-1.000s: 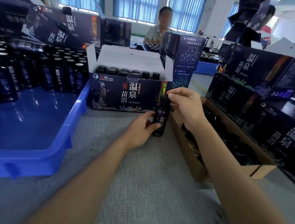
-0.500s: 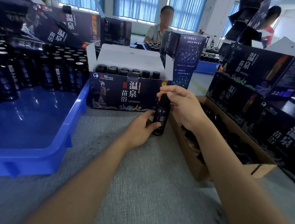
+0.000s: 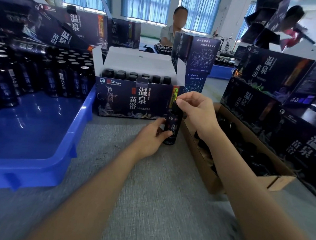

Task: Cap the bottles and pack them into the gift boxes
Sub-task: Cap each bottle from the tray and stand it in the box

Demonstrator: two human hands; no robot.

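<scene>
Both forearms reach in from the near edge over the grey surface (image 3: 157, 195) and meet at a dark bottle (image 3: 172, 128), upright just in front of the open gift box (image 3: 134, 99) (its far rows hold capped bottles (image 3: 134, 76)). The left hand (image 3: 150, 138) curls its fingers (image 3: 166, 134) round the bottle's lower body. The right hand (image 3: 197, 111) arches over the top, its fingers (image 3: 181, 102) pinching the black cap (image 3: 175, 106) on the neck.

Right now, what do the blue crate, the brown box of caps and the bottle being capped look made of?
Blue crate: moulded plastic, glossy; window light reflects off its floor.
Brown box: cardboard, matte, with raw tan folded flaps.
Bottle: dark and smooth with a printed label; glass or plastic, the view cannot settle which.
Its cap: black, probably plastic.
</scene>
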